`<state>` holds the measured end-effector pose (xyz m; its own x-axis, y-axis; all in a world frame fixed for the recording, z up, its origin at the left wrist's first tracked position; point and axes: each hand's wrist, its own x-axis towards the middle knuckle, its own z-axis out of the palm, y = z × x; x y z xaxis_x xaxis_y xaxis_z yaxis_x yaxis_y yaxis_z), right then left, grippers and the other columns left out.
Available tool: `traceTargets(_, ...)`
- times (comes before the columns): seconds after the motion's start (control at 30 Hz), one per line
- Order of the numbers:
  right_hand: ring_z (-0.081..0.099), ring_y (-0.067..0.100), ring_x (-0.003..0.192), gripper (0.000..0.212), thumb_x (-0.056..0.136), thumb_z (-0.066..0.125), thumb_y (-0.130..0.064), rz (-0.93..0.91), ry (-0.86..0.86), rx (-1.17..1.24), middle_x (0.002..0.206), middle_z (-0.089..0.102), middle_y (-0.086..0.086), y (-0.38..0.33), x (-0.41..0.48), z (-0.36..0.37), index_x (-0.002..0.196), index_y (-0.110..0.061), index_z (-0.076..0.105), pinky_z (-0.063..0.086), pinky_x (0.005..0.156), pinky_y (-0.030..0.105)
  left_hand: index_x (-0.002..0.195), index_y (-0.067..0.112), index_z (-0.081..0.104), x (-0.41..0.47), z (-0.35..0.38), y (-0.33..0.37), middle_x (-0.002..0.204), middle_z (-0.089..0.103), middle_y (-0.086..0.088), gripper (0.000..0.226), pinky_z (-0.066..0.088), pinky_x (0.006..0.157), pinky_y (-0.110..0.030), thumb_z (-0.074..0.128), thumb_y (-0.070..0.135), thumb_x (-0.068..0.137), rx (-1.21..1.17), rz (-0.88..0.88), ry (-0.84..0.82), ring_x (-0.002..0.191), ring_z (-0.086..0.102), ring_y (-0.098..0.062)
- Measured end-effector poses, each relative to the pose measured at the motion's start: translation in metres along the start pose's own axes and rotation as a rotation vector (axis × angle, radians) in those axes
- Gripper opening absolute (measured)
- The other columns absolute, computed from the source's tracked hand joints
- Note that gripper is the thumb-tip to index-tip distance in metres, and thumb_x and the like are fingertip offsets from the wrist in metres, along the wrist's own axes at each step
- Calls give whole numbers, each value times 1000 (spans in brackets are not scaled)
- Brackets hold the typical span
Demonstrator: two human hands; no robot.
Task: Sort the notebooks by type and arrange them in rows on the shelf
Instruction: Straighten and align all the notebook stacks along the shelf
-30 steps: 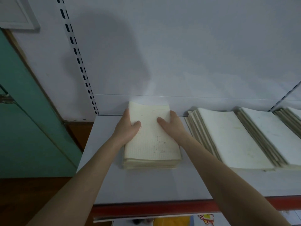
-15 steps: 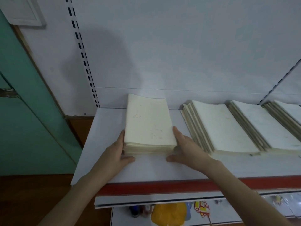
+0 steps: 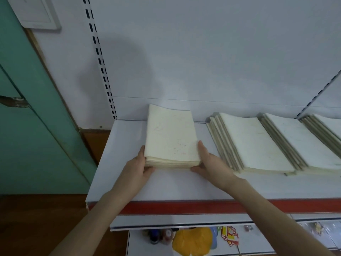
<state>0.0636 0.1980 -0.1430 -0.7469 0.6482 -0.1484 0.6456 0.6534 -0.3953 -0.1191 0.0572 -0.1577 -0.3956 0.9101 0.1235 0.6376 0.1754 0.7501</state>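
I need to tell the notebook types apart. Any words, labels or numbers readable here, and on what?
None can be read.
On the notebook stack: faint specks, no words.
On the other stacks: nothing.
On the red and white packet below: print too blurred.
On the wall panel: nothing legible.

Left notebook stack (image 3: 170,137): cream, with faint reddish specks
Right stacks (image 3: 254,143): white tops, olive-grey edges
Shelf (image 3: 129,185): white, with a red front edge
Far-left door (image 3: 27,126): teal

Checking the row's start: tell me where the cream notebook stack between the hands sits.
Head view: the cream notebook stack lies on the white shelf, left of the fanned notebook rows, left hand and right hand gripping its near corners.
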Motion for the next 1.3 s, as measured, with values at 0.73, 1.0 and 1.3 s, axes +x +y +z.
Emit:
traceTargets(0.73, 58, 24, 102, 37, 82, 67, -22, 134, 10, 263, 109, 62, 8, -5, 7, -13, 111, -4, 53, 50, 88, 38, 130, 10, 50, 1, 5, 7, 102, 61, 4, 42, 38, 68, 2, 59, 13, 89, -67, 50, 243, 91, 56, -9)
traceTargets(1.0, 57, 12, 99, 38, 83, 68, -18, 93, -34, 379, 108, 59, -3, -6, 4, -18, 116, -10, 50, 49, 82, 23, 119, 17, 52, -3, 4, 10, 100, 58, 13, 36, 43, 66, -1, 64, 20, 85, -114, 28, 207, 85, 56, 0)
traceTargets(1.3, 58, 18, 96, 38, 86, 62, -36, 186, 129, 763, 107, 59, 3, -8, 38, -14, 107, -8, 48, 47, 73, 24, 86, 8, 42, 40, -2, 23, 82, 45, -5, 23, 33, 65, -31, 38, 28, 97, -352, -225, 107, 74, 42, -16)
